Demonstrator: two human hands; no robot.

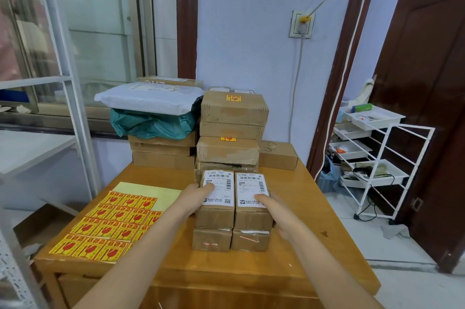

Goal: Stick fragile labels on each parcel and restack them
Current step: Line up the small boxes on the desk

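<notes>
Two small brown parcels with white shipping labels sit side by side, the left parcel (pixel 216 198) and the right parcel (pixel 253 200), on top of two lower small parcels (pixel 230 239). My left hand (pixel 195 199) grips the left parcel's side, thumb on its label. My right hand (pixel 275 210) grips the right parcel's side, thumb on its label. A sheet of yellow-and-red fragile labels (pixel 113 223) lies on the wooden table (pixel 251 271) to the left. Behind stands a stack of larger boxes (pixel 232 117), two showing fragile stickers on top.
At the back left a white mailer bag (pixel 148 98) and a green bag (pixel 153 123) lie on more boxes (pixel 163 152). One box (pixel 278 155) sits at the back right. A white wire rack with trays (pixel 372 152) stands right of the table, beside a dark door.
</notes>
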